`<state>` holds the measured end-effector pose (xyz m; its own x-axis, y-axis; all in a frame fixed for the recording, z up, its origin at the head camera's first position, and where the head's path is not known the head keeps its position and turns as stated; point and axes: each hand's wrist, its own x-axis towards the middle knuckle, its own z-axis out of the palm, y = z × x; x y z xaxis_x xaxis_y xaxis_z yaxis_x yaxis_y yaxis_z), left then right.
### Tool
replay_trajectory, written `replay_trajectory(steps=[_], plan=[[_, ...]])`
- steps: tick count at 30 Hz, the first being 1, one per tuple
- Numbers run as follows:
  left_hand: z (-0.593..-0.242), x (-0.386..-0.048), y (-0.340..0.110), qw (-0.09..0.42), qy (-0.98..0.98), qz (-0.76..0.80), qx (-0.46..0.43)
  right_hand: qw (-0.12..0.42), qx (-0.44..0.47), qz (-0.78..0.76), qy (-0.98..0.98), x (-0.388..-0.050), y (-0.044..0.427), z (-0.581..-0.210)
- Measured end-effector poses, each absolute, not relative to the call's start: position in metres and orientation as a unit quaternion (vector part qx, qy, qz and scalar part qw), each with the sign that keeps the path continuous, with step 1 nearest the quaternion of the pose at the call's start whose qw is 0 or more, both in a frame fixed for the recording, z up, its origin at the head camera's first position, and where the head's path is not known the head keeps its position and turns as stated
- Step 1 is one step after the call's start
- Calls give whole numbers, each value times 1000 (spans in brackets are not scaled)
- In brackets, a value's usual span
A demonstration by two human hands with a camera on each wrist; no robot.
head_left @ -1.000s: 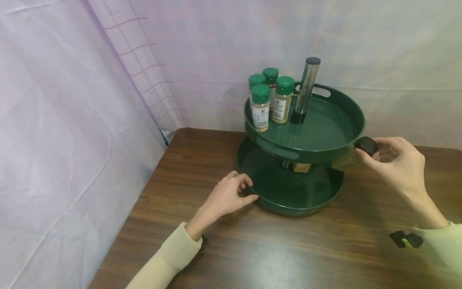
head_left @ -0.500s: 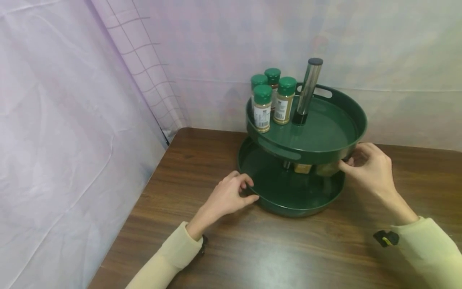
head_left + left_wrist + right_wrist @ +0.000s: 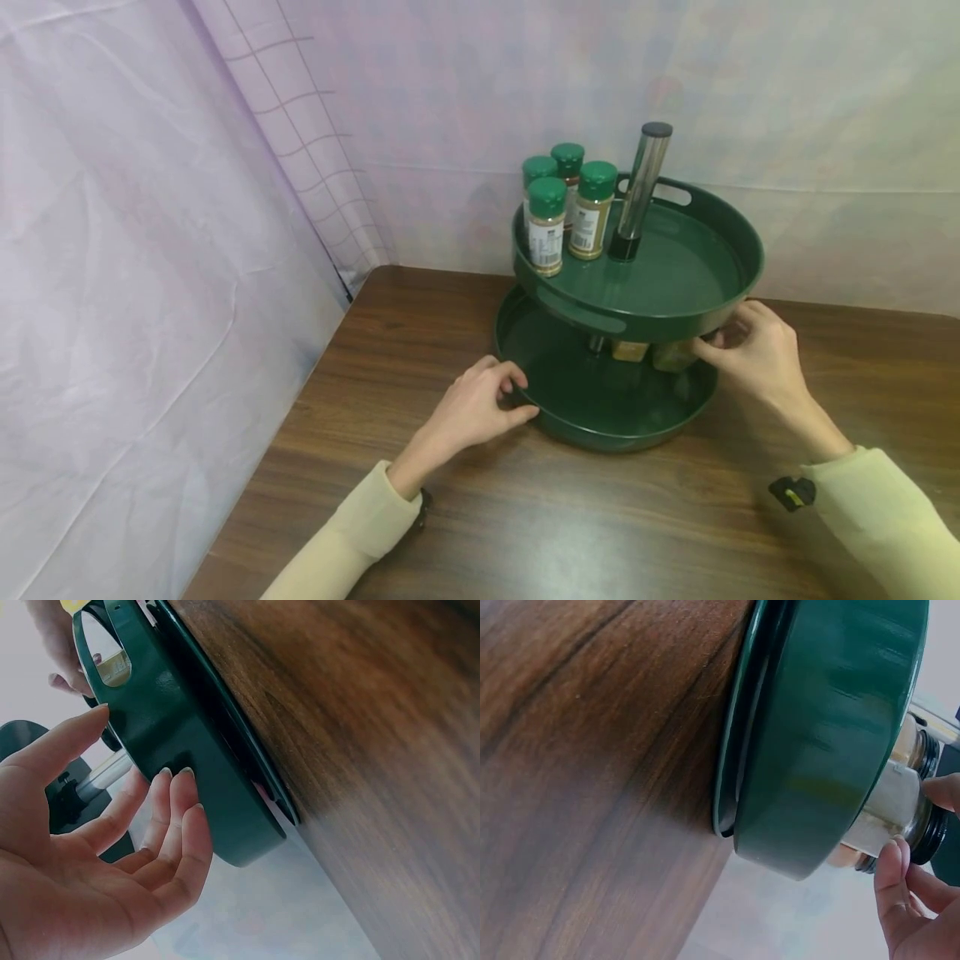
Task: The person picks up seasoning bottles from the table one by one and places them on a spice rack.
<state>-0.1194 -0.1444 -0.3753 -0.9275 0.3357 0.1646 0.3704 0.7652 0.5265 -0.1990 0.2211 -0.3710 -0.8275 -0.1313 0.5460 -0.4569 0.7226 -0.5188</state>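
A two-tier dark green turntable stands on the table, its upper tray above its lower tray. My left hand is at the lower tray's front left; in the left wrist view its fingertips rest against the tray's outer wall. Between thumb and fingers, my right hand pinches a clear jar with a black lid, upright at the lower tray's right side. The upper tray partly hides this jar in the head view. Another jar with tan contents stands just left of it.
Several green-capped spice bottles stand on the upper tray's left side, beside the metal post. A black-lidded jar shows behind the held one. Pale cloth hangs behind the wooden table.
My right hand has moved left, bringing the jar from outside the turntable's right edge in over the lower tray beneath the upper one. My left hand has stayed in place.
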Motion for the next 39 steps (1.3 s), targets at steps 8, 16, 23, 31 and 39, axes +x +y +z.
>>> replay_trajectory(steps=[8,16,23,31,39], plan=[[-375,-119,-145,27,-940,-285,-186,238,170,324,-900,-201,220,-370],[-375,-119,-145,27,-940,-284,-187,228,172,313,-906,-199,219,-368],[-375,-120,-143,24,-938,-288,-191,210,153,313,-913,-195,220,-366],[-373,-121,-143,33,-938,-293,-185,180,156,310,-920,-189,220,-363],[-360,-115,-145,184,-908,-310,-214,170,133,310,-926,-171,219,-351]])
